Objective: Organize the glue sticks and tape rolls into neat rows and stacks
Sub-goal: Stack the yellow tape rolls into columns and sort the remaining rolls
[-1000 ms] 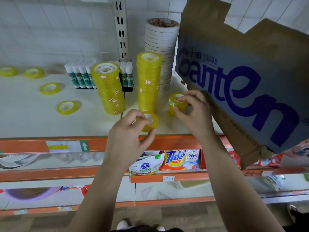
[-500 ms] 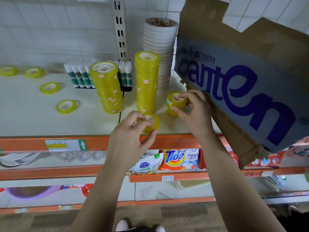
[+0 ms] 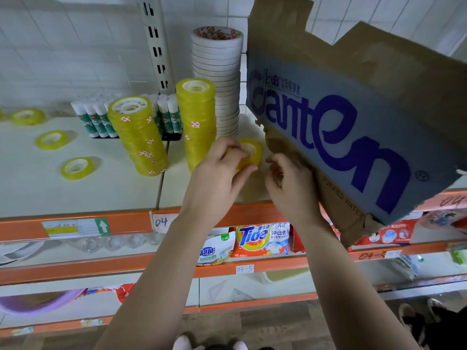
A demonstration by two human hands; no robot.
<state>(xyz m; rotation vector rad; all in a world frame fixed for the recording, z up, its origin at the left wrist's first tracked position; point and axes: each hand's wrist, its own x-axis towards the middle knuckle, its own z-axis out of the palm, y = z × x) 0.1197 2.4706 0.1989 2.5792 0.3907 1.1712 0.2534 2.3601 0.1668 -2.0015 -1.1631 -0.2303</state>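
1 roll (image 3: 250, 151), pinched tilted by the left hand (image 3: 217, 173), is just right of the stack (image 3: 195, 122); right hand (image 3: 290, 188) curls empty beside.

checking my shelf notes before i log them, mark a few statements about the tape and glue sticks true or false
1. The left hand grips a yellow tape roll. True.
2. The white tape stack stands in front of the yellow stacks. False: it stands behind them.
3. Several loose yellow rolls lie flat on the left side of the shelf. True.
4. The glue sticks lie flat. False: they stand upright.
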